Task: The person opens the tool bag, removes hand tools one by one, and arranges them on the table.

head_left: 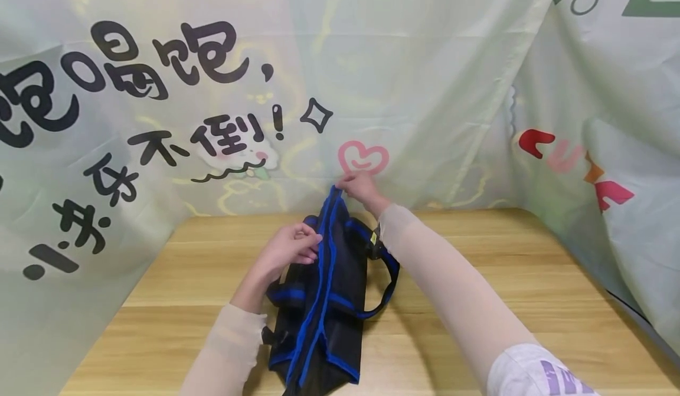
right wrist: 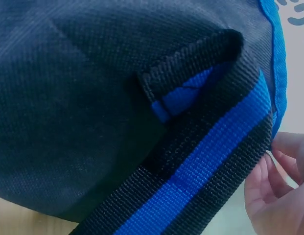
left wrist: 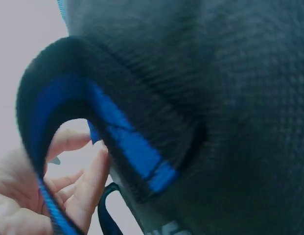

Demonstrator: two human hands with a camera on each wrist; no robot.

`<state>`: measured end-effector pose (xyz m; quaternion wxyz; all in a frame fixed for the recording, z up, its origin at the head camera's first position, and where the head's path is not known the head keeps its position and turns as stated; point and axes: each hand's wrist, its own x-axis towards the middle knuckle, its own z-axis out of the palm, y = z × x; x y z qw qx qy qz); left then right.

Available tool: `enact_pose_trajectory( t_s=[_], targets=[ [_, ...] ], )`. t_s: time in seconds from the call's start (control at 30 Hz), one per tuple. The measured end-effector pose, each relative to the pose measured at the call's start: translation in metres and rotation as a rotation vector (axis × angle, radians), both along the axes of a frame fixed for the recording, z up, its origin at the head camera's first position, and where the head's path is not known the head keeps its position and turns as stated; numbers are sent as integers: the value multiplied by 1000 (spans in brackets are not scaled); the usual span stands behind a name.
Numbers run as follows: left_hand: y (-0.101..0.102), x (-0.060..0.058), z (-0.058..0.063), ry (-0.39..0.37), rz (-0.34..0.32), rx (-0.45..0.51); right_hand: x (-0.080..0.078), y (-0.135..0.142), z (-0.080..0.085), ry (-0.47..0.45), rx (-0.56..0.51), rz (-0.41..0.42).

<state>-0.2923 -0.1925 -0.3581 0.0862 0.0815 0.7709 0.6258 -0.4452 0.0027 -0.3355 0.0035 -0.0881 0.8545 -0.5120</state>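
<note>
A black fabric bag point(head_left: 350, 272) with blue trim stands on the table, its long zipped top running away from me. My right hand point(head_left: 366, 188) pinches the far end of the top, where the blue edges meet. Midway along the left side, my left hand point(head_left: 292, 245) pinches the blue-edged seam between thumb and fingertips. One webbing handle point(head_left: 393, 278) droops to the right of the bag. In the left wrist view, another strap point(left wrist: 54, 63) loops in front of the left hand. The right wrist view has a black-and-blue strap point(right wrist: 210, 147) crossing close by the right fingertips.
The bag rests on a wooden table point(head_left: 478, 290). Printed cloth point(head_left: 425, 89) hangs behind the table and along its sides. Dark bands with small devices sit at both wrists, close to the bag's handles.
</note>
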Motion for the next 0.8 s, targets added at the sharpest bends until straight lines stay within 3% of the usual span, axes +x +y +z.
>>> enact_pose_trajectory(
  t_s=[0.2,0.33,0.57,0.8],
  targets=[
    [-1,4,2,8,2,-3,3,-4,7,197,214,18],
    [3,5,1,8,9,-32,5,-6,9,279,278,31],
    [9,2,-2,21,37,-30,11,-4,16,309,323,46],
    [12,0,-6,52,78,4,24,0,25,284,314,110]
  ],
)
